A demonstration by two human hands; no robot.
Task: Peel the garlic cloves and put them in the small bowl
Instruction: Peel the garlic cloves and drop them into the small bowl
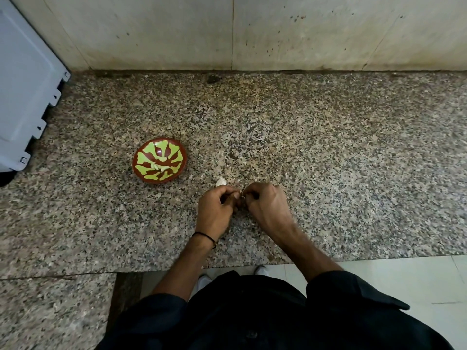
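A small red bowl (141, 160) with a green leaf pattern sits on the speckled granite counter (328, 152), left of my hands. Several pale peeled cloves (161, 166) lie in its middle. My left hand (214, 210) and my right hand (267, 208) meet fingertip to fingertip just above the counter, pinching a small garlic clove (241, 195) that is mostly hidden between the fingers. A loose whitish garlic piece (220, 181) lies on the counter just beyond my left hand.
A white appliance (22, 92) stands at the far left of the counter. A stained tiled wall (227, 34) closes off the back. The counter's front edge runs just below my forearms, with light floor tiles (404, 286) beyond it.
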